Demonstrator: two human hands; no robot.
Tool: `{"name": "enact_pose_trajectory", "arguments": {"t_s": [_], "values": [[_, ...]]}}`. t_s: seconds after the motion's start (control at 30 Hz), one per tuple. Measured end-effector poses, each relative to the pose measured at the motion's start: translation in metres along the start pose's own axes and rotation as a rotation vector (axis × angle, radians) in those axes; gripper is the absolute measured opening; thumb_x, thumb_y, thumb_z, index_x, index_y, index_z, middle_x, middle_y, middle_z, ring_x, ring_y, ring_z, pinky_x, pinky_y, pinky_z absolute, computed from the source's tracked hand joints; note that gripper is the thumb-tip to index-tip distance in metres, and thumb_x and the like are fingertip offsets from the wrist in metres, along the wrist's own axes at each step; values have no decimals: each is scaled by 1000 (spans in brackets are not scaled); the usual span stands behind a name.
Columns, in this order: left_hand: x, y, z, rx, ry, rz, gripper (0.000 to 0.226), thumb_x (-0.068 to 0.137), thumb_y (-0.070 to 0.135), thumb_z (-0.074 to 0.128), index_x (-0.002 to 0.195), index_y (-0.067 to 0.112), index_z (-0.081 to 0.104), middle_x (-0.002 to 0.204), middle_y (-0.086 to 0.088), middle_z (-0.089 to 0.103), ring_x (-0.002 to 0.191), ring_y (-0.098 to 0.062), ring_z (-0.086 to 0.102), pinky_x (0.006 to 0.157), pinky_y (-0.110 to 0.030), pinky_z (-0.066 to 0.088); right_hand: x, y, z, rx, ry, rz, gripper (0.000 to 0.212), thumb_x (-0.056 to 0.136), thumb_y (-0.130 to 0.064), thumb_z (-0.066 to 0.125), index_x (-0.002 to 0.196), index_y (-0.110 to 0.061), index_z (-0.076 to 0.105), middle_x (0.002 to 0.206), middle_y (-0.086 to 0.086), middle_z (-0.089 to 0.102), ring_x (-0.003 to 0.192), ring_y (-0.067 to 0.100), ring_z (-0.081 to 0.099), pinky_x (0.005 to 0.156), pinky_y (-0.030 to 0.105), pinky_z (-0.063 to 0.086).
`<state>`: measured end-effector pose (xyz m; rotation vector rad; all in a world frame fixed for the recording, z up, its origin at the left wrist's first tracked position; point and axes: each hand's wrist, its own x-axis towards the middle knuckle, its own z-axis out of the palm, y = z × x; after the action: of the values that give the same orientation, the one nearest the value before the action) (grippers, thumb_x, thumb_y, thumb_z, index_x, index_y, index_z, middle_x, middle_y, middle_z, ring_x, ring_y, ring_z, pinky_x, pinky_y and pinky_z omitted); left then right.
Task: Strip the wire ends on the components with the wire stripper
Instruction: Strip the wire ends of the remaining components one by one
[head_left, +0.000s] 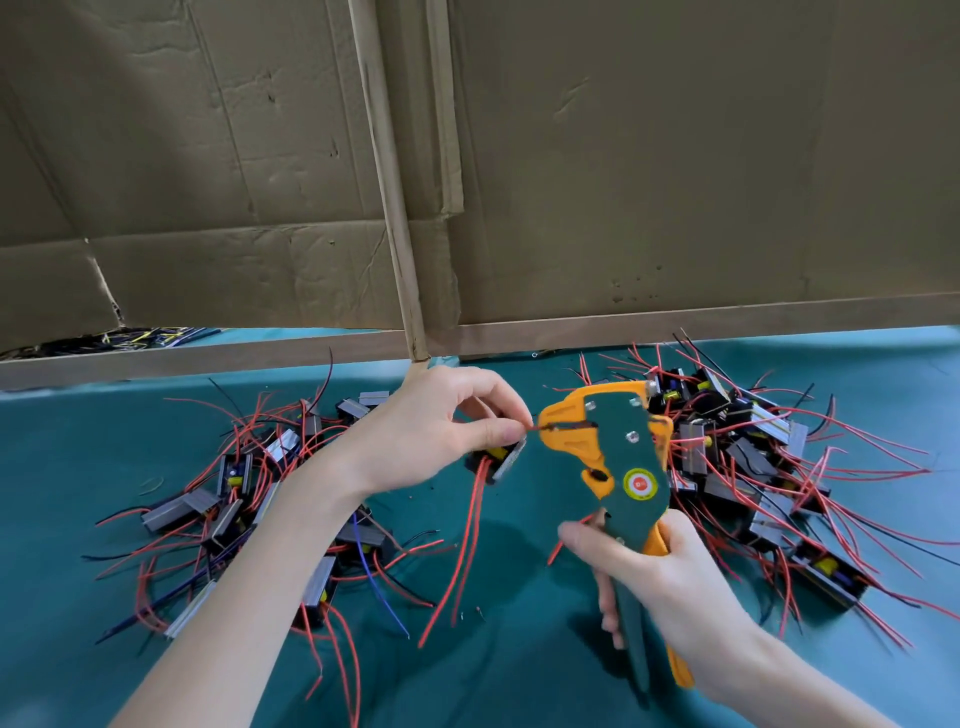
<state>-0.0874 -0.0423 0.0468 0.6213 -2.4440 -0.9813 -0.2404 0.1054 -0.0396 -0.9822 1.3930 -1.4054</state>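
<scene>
nearest the camera, the right hand (660, 587) has its fingers curled round the two long handles of the wire stripper (618, 467), gripping them; the green and orange tool stands roughly upright above the teal cloth (519, 665), with its head pointing left. just beyond, the left hand (436, 431) pinches a red wire end (535, 428) between thumb and forefinger, and that end sits at the mouth of the stripper's head. under the same hand hangs one component (500, 457), black with a yellow part and a grey metal plate. its other red leads (470, 525) trail down toward the cloth.

no tray or bin holds the parts. they lie loose on the cloth in two heaps: a left pile (249, 493) beside the left forearm and a right pile (753, 457) behind the stripper, both bristling with red and dark wires.

further back a wooden rail (208, 356) runs across the table edge. above it stand creased cardboard sheets (675, 156). in the gap under the cardboard at far left shows a tangle of dark and yellow wires (114, 338); what holds it cannot be told.
</scene>
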Motion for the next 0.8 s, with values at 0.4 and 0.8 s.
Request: {"name": "enact_pose_trajectory", "arguments": {"t_s": [0.4,0.8], "values": [[7,-13,19,-396,235,-37,24,96,2,51,97,16,71,85,8,70,82,-6,63,72,-21,55,9,-5,-9,308,-264,-43,42,59,-32,90,88,-7,73,83,25,66,76,40,67,68,47,56],[12,-12,46,-681,358,-96,27,94,-5,51,112,12,62,105,-2,56,73,-19,64,67,-33,60,10,-4,-9,265,-193,9,18,71,-13,75,87,-3,72,82,28,67,75,40,68,67,45,57]]}}
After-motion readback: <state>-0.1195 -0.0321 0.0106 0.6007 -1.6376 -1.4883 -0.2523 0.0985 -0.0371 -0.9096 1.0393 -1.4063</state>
